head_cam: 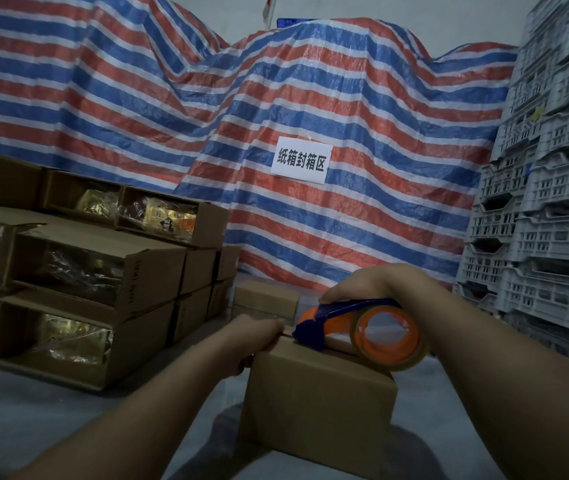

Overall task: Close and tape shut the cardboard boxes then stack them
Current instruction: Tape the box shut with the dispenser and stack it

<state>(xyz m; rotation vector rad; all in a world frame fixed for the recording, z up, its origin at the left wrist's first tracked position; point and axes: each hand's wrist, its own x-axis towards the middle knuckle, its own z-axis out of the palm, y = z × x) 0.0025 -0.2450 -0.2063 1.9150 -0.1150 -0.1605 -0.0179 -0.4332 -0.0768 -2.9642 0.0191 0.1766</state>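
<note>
Right hand [362, 284] curled over the blue handle of the tape dispenser [342, 322], holding it down on the top of a closed cardboard box [321, 407] that stood nearest the camera on the grey floor [51, 403]. That box served as the landmark. The dispenser's blue nose pointed to the box's far left top edge, and its orange reel with a roll of clear tape [392, 336] sat over the box's right top edge. At the box's far left corner the left hand [257, 336] gripped the edge, fingers folded over the rim just beside the dispenser's nose; whether it pinched a tape end there could not be told. Just behind the box stood a smaller closed carton [265, 299], partly hidden by the hands. To the left of the box lay stacks of open cartons [144, 271] on their sides, with shiny plastic-wrapped packets [169, 216] showing inside them. Behind the box hung a red, white and blue striped tarpaulin [362, 109], bearing a white paper sign [301, 160] printed with the characters 纸箱封箱区. To the right of the box rose tall stacks of grey plastic crates [546, 209], reaching up beyond the top of the view.
</note>
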